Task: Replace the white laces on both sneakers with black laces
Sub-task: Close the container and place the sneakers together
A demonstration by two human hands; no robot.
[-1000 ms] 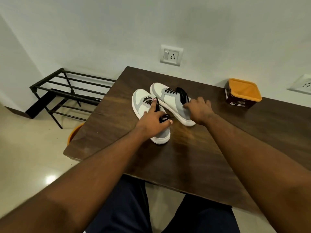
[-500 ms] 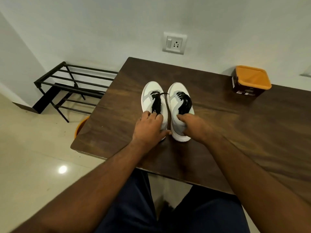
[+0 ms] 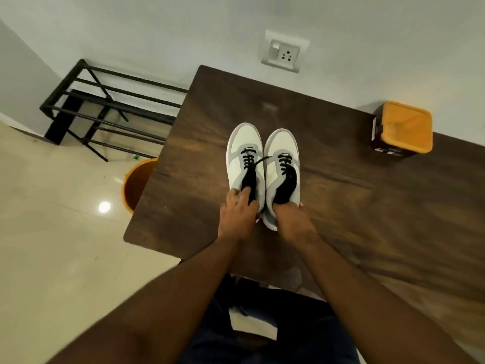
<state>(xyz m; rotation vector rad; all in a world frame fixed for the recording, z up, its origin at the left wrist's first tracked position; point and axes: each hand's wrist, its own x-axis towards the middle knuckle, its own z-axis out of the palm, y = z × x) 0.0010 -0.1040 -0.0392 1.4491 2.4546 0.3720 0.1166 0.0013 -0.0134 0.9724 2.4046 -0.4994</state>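
Observation:
Two white and grey sneakers stand side by side on the dark wooden table (image 3: 341,206), toes pointing away from me. The left sneaker (image 3: 242,153) and the right sneaker (image 3: 282,151) both carry black laces (image 3: 284,162); one black lace end crosses the gap between them. My left hand (image 3: 237,216) grips the heel collar of the left sneaker, with fingers curled into its opening. My right hand (image 3: 291,219) grips the heel of the right sneaker. No white laces are in view.
A brown box with an orange lid (image 3: 402,128) stands at the table's far right. A black metal rack (image 3: 105,111) stands on the floor to the left, and an orange bucket (image 3: 137,185) sits by the table's left edge. A wall socket (image 3: 284,55) is behind.
The sneakers, angled apart a second ago, now stand parallel and close together. Both hands have moved from the shoes' sides to their heels. The camera has tilted further down.

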